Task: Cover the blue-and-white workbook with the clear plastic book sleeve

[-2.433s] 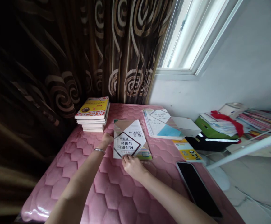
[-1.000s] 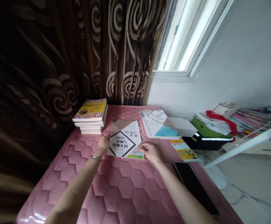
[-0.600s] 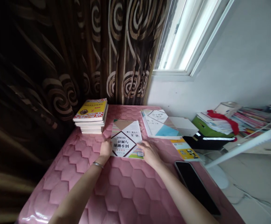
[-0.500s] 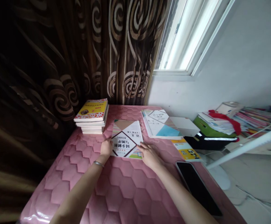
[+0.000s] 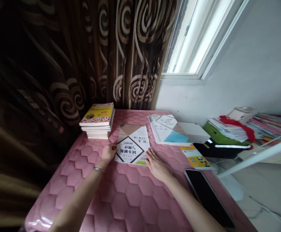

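A white workbook (image 5: 132,145) with a brown, green and diamond-patterned cover lies flat on the pink quilted table cover (image 5: 128,196). My left hand (image 5: 109,152), a bracelet on its wrist, is at the book's left edge with fingers curled together; what they hold, if anything, is too small to tell. Against the right edge of the workbook, my right hand (image 5: 158,165) rests with its fingers stretched out. Further left stands a stack of books (image 5: 98,120), the top one yellow and orange. Similar white workbooks (image 5: 168,129) lie to the right.
A white box (image 5: 194,132) sits beside the right-hand workbooks. Nearer are a yellow booklet (image 5: 196,158) and a black phone (image 5: 209,198). Beyond the right edge are a green and black bin (image 5: 215,135) holding papers and a white pole (image 5: 258,156). Curtains (image 5: 130,58) hang behind.
The view has shifted slightly, moving the scene a little to the right. My left hand has drawn slightly away from the workbook's left edge. The workbook still lies flat.
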`<state>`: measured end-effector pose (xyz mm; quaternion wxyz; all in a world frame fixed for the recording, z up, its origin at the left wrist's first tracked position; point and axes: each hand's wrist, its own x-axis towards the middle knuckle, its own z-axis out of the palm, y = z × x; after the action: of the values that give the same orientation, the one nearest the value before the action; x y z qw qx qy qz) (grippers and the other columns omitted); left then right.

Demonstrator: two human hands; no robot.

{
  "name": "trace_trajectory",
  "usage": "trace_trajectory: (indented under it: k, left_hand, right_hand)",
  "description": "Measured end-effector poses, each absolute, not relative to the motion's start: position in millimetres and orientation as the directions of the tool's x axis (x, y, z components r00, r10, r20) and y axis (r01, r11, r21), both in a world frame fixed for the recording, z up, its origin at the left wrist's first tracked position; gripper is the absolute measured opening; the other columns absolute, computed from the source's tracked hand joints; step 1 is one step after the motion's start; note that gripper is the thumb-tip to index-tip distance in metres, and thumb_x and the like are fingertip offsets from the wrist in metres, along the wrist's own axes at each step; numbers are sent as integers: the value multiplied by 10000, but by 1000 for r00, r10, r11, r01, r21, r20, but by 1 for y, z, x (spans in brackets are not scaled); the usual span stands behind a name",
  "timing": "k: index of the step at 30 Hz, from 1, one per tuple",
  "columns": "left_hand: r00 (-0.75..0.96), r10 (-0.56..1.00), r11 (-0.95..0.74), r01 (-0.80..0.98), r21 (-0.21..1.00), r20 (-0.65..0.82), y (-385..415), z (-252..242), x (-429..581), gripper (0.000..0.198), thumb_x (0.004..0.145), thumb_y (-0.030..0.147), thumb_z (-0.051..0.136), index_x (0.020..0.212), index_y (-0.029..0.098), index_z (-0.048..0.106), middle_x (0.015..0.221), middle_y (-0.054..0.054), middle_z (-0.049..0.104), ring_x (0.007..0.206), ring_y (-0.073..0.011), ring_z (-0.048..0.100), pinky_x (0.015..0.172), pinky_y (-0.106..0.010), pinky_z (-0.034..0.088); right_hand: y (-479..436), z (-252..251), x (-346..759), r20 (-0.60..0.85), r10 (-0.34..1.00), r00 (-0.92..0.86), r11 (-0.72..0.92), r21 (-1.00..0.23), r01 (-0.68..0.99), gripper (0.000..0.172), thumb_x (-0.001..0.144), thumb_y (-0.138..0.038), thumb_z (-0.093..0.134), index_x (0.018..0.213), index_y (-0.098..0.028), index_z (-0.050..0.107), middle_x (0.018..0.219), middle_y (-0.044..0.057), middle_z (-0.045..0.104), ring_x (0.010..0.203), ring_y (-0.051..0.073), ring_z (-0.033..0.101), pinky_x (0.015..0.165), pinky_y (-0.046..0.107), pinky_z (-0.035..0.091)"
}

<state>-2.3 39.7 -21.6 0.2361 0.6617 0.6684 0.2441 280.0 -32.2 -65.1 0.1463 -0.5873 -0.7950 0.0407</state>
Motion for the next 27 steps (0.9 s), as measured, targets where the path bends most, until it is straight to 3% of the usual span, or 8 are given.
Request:
trace_trajectory:
  k: [5,8,10,12,18,27]
  left_hand:
    - [35,991,-104,816,568,131,20,-18,6,205,826,92,581,990,149,691,1037,-100,683,950,-190,629,846,-291,450]
    - [319,903,-410,843,349,288,-2,-19,11,211,891,150,506,958,173,704,1118,-118,632,1052,-233,554,934,-389,384]
    - [536,783,-607,771,195,317,-15,-21,14,204,907,225,516,999,203,697,1088,-101,640,1043,-240,540,934,-424,352]
    - [627,715,-687,712,145,308,-22,-24,16,209,902,269,546,1059,226,678,1062,-85,654,1033,-234,539,929,-427,328]
    - [650,693,-711,687,149,312,-19,-29,19,193,920,237,532,1008,234,703,1009,-72,686,983,-208,567,883,-400,301]
    - [566,758,-649,704,288,325,-12,-28,-12,108,835,234,659,802,268,755,951,-48,690,968,-210,545,867,-395,270]
  right_hand:
    - [-30,-70,290,173,941,-289,325,-241,914,541,964,-359,304,1410,-81,433,1530,145,305,1435,252,232,1165,453,240]
    - [-32,-60,286,182,945,-273,315,-268,911,501,958,-337,337,1380,-110,483,1511,128,358,1437,256,228,1151,456,266]
    - [-37,-50,273,259,934,-244,315,-284,905,448,947,-318,388,1309,-123,565,1457,133,448,1425,274,257,1140,467,284]
    - [-42,-42,252,365,899,-243,361,-299,883,373,926,-317,466,1208,-150,645,1366,132,549,1393,284,318,1126,468,307]
    - [-43,-43,197,445,833,-330,501,-351,791,112,842,-251,645,887,-217,742,1141,89,686,1264,259,480,1040,444,409]
    - [-54,-56,272,513,812,-278,486,-330,809,163,829,-195,645,893,-291,761,1081,18,725,1157,242,565,960,439,480]
